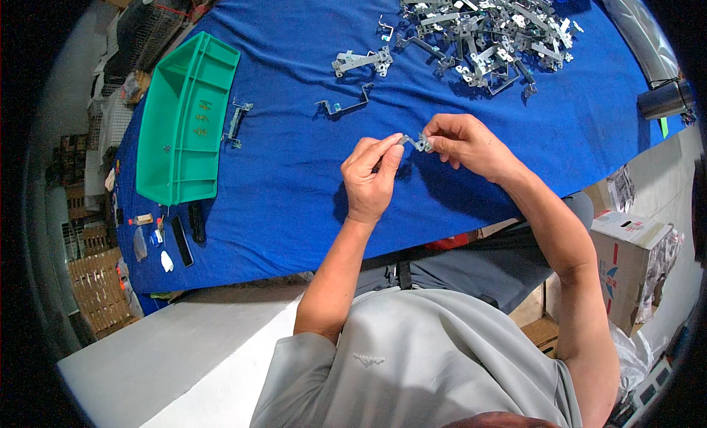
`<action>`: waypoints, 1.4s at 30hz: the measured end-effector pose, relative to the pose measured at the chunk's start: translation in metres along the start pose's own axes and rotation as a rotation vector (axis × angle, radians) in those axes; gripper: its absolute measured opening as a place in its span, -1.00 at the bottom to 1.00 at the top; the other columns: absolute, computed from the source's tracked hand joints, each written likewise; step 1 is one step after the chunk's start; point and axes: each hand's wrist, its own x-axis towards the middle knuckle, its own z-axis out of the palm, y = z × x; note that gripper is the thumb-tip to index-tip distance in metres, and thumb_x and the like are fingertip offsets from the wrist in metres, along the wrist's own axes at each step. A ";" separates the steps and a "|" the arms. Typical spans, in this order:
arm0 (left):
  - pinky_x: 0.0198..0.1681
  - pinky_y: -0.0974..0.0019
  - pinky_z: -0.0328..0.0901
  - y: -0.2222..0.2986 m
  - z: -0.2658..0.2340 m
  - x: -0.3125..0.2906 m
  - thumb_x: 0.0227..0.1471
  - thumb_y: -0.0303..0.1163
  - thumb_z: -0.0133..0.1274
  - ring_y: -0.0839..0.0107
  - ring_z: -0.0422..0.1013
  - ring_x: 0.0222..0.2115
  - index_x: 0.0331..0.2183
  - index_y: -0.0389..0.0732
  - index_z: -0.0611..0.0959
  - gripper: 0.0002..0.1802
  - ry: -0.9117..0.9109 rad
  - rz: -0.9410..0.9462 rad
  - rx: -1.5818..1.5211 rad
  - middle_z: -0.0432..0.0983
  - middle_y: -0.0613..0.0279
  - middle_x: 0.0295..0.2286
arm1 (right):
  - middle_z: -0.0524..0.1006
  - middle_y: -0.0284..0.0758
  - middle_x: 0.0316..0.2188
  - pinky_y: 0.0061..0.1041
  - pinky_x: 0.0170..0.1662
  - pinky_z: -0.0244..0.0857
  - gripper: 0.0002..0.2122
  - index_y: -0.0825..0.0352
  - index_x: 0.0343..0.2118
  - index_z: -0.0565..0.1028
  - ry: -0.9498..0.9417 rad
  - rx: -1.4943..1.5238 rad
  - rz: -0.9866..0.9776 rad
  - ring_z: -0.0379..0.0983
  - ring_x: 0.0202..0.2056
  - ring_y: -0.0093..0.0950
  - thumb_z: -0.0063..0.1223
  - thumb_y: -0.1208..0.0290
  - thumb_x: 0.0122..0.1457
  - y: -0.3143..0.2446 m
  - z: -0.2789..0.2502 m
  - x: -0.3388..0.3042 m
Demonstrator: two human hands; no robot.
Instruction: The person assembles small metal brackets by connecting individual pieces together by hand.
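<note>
Between my two hands is a small silver metal bracket [421, 144], held just above the blue cloth. My left hand [370, 179] pinches its left end between thumb and forefinger. At the other end, the thumb and fingers of my right hand [468, 145] close on the same bracket, partly hiding it. On the cloth beyond my hands lie a bent bracket [346, 105] and a small cluster of flat metal brackets [362, 61]. A large heap of similar metal brackets [486, 38] spreads over the far right of the table.
A green divided plastic bin [161, 126] stands at the left, holding some small brass-coloured pieces. Beside it lie a single bracket [236, 125] and a dark phone-like slab [182, 241]. A cardboard box [626, 259] sits off the table's right side, below a dark cylinder [663, 100].
</note>
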 end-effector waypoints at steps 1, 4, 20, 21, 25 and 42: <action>-0.45 0.46 0.23 0.000 0.000 0.000 0.07 -0.47 0.19 0.55 0.34 -0.53 -0.24 -0.30 0.72 -0.82 -0.020 0.003 0.002 0.49 0.28 -0.53 | 0.50 -0.47 -0.49 -0.67 -0.52 0.29 -0.85 0.36 -0.28 0.53 0.001 0.000 0.000 0.37 -0.50 -0.70 0.00 0.39 0.26 0.001 0.001 0.000; -0.48 0.44 0.24 -0.001 0.001 0.001 0.05 -0.49 0.20 0.52 0.35 -0.55 -0.26 -0.30 0.72 -0.83 -0.040 0.031 0.008 0.50 0.26 -0.54 | 0.49 -0.45 -0.48 -0.64 -0.43 0.37 -0.84 0.38 -0.26 0.52 0.052 0.178 -0.020 0.39 -0.46 -0.68 0.01 0.39 0.27 0.000 0.002 0.002; -0.46 0.47 0.21 0.000 -0.001 -0.002 0.08 -0.46 0.19 0.55 0.33 -0.53 -0.24 -0.29 0.73 -0.82 0.040 0.005 0.048 0.47 0.29 -0.54 | 0.51 -0.45 -0.47 -0.69 -0.57 0.22 -0.82 0.32 -0.30 0.51 0.047 0.042 0.044 0.37 -0.51 -0.70 -0.05 0.33 0.31 -0.005 -0.006 0.001; -0.46 0.47 0.21 0.000 -0.001 -0.001 0.08 -0.46 0.19 0.55 0.33 -0.53 -0.24 -0.29 0.73 -0.82 0.041 0.006 0.049 0.47 0.29 -0.54 | 0.51 -0.45 -0.48 -0.68 -0.58 0.22 -0.83 0.32 -0.31 0.51 -0.032 -0.003 0.068 0.37 -0.53 -0.69 -0.04 0.33 0.30 -0.005 -0.006 0.000; -0.47 0.48 0.19 0.003 -0.001 0.000 0.09 -0.46 0.18 0.57 0.31 -0.54 -0.24 -0.28 0.73 -0.82 0.030 -0.014 0.019 0.46 0.30 -0.54 | 0.50 -0.46 -0.50 -0.67 -0.58 0.24 -0.84 0.35 -0.35 0.51 -0.045 -0.027 0.050 0.37 -0.54 -0.70 -0.02 0.37 0.27 -0.006 -0.001 -0.002; -0.50 0.40 0.26 -0.002 0.003 0.001 0.03 -0.50 0.22 0.46 0.37 -0.57 -0.29 -0.29 0.73 -0.85 -0.059 0.083 0.026 0.52 0.23 -0.55 | 0.48 -0.43 -0.42 -0.62 -0.43 0.38 -0.81 0.38 -0.21 0.49 -0.024 0.117 -0.030 0.41 -0.44 -0.66 -0.02 0.35 0.32 0.000 -0.001 0.004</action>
